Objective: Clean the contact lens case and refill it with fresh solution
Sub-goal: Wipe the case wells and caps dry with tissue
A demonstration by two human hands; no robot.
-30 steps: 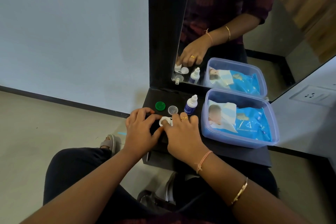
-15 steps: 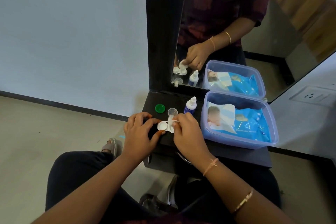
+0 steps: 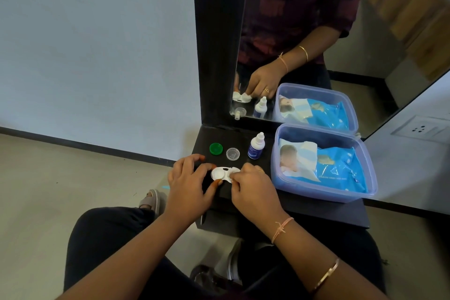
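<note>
Near the counter's [image 3: 304, 207] front left corner, my left hand [image 3: 187, 185] pinched the lens case [image 3: 222, 173] steady while my right hand's [image 3: 253, 190] fingers pinched its other well; wiping needed firm bracing.

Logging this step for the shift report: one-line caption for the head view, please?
Both hands, left hand and right hand, hold the white lens case on the black shelf.

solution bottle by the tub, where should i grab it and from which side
Take the solution bottle by its blue body, below the narrow white nozzle, which is too slim to hold well. It stands upright behind the right hand. Come from the front-left: the plastic tub crowds its right side, while the clear cap leaves more room on the left.
</note>
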